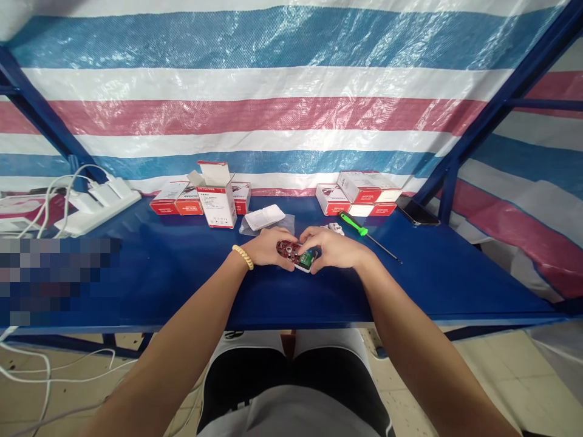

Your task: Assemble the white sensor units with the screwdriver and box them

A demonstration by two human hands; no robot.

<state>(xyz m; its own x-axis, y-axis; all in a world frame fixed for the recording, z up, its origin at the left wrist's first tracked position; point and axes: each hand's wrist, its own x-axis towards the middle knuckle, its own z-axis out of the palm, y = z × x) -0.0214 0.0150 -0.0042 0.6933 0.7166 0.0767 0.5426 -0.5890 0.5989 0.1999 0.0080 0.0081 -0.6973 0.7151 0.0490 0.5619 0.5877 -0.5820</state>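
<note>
Both my hands meet over a small device at the middle of the blue table [159, 273]. The device is a red circuit board [288, 249] with a green part, seated in a white housing [304, 267]. My left hand [266, 247], with a yellow bead bracelet on the wrist, grips its left side. My right hand [332, 249] holds its right side, fingers curled over the green end. A white cover in a clear bag [265, 217] lies just behind my hands.
An upright open white-and-red box [217, 195] stands behind, with flat boxes at left [177, 199] and a stack at right [359, 193]. A green-handled screwdriver [359, 230] and a phone [417, 211] lie at right. A white power strip [98, 203] with cables sits far left.
</note>
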